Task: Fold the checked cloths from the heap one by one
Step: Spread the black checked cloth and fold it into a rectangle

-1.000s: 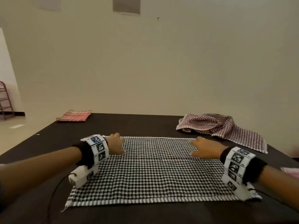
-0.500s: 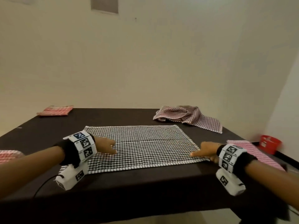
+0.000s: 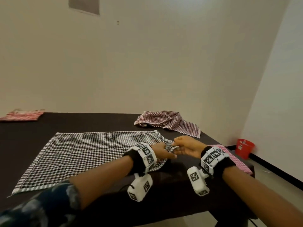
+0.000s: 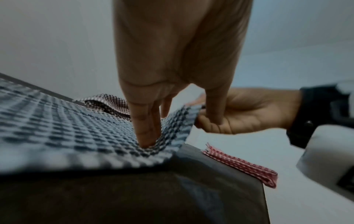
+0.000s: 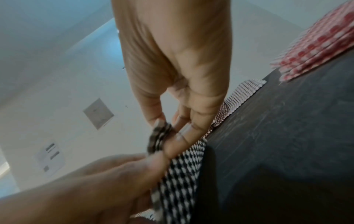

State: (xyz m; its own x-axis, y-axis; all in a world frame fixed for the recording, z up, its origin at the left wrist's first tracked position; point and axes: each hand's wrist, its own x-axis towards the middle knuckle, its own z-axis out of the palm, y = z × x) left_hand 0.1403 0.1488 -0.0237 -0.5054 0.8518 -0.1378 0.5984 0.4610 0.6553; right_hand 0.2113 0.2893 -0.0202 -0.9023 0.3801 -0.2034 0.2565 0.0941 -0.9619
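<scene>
A black-and-white checked cloth [image 3: 91, 153] lies spread on the dark table [image 3: 82, 123]. Both hands are at its right edge. My right hand [image 3: 177, 145] pinches that edge between thumb and fingers [image 5: 193, 121] and holds it a little above the table. My left hand [image 3: 164, 152] is just beside it, its straight fingers [image 4: 146, 133] pressing down on the cloth where the lifted part begins. The heap of dark-red checked cloths [image 3: 167, 122] lies crumpled at the far right of the table, beyond both hands.
A folded red checked cloth [image 3: 23, 114] sits at the far left corner. Another folded red checked cloth [image 3: 236, 159] lies at the table's right edge, just behind my right wrist. A red bin [image 3: 245, 148] stands on the floor to the right. A wall rises behind the table.
My left hand has crossed from the cloth's left side to its right edge. My right hand has taken hold of that edge and raised it. The head view has shifted and tilted.
</scene>
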